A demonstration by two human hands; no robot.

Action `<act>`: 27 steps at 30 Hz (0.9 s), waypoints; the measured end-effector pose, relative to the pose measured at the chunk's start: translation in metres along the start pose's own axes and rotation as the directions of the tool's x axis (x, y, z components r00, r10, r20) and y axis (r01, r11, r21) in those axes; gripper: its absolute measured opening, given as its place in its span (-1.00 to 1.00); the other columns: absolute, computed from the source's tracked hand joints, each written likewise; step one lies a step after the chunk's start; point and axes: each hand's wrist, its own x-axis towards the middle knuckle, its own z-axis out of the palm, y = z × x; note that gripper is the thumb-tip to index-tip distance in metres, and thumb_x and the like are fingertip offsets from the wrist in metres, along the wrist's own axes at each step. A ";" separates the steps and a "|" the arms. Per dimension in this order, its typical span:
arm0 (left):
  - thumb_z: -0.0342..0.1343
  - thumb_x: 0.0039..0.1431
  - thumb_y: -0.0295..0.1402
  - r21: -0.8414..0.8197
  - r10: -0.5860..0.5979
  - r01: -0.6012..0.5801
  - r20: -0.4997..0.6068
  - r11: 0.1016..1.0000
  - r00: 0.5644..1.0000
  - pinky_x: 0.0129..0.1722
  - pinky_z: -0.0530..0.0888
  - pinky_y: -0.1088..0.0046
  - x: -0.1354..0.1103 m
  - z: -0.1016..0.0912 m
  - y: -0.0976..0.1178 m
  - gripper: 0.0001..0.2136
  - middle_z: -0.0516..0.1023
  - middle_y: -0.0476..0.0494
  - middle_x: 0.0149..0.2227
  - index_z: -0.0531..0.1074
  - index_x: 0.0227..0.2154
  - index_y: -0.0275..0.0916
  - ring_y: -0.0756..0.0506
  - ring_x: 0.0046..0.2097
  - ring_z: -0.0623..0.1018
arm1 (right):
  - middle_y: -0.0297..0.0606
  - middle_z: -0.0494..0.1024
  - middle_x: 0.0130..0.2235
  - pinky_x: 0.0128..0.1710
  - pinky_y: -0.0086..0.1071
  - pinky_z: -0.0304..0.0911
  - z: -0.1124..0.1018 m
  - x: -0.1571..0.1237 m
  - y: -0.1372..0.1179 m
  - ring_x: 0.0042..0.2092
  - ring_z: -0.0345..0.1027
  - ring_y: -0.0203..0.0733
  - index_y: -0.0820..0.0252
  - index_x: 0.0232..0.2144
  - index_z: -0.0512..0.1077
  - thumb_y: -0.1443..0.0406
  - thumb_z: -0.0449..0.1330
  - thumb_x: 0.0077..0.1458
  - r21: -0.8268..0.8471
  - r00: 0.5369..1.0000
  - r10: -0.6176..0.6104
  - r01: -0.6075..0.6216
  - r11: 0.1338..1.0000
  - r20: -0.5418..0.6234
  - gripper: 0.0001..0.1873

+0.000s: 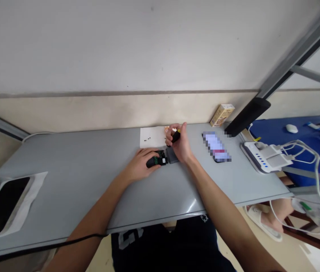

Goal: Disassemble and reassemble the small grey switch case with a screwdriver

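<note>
left hand's grip is clamped on the black device, nearside of the white paper, seemingly steadying it; right hand's grip wraps a screwdriver slanting down.

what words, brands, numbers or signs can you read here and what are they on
No text reads clearly.
Black device: white label, too small.
Carton: print too blurred.
Phone: screen pixelated.
Shorts: pale lettering, unclear.
White bag-like item: dark lettering, blurred.

Left hand gripping black device, right hand holding screwdriver, white paper behind
</note>
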 end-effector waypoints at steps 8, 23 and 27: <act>0.21 0.32 -0.16 0.041 0.009 -0.009 -0.008 0.999 1.000 0.28 0.33 0.07 0.000 0.001 -0.002 -0.76 0.51 -0.13 0.22 0.50 -0.02 -0.09 -0.20 0.22 0.49 | -0.38 0.44 -0.28 -0.37 -0.39 0.28 0.003 -0.006 -0.002 -0.37 0.38 -0.34 0.08 -0.36 0.28 0.03 0.37 0.13 -0.012 0.999 -0.013 0.013 1.000 0.034 -0.61; 0.23 0.31 -0.22 0.039 0.011 -0.010 -0.019 0.999 1.000 0.26 0.37 0.08 0.001 -0.001 0.002 -0.78 0.52 -0.12 0.20 0.52 -0.03 -0.08 -0.20 0.22 0.49 | -0.35 0.39 -0.23 -0.29 -0.37 0.30 -0.001 -0.006 -0.004 -0.28 0.37 -0.30 0.08 -0.37 0.27 0.01 0.40 0.07 0.019 0.999 0.038 -0.038 0.999 0.013 -0.58; 0.22 0.31 -0.21 0.033 0.005 -0.005 -0.004 0.999 1.000 0.26 0.37 0.08 0.001 -0.002 0.003 -0.79 0.53 -0.12 0.19 0.53 -0.04 -0.07 -0.20 0.22 0.49 | -0.51 0.19 -0.48 -0.53 -0.41 0.05 -0.001 -0.004 0.002 -0.54 0.05 -0.37 0.03 -0.37 0.14 -0.10 0.37 0.06 -0.100 0.999 -0.001 -0.003 0.995 -0.034 -0.45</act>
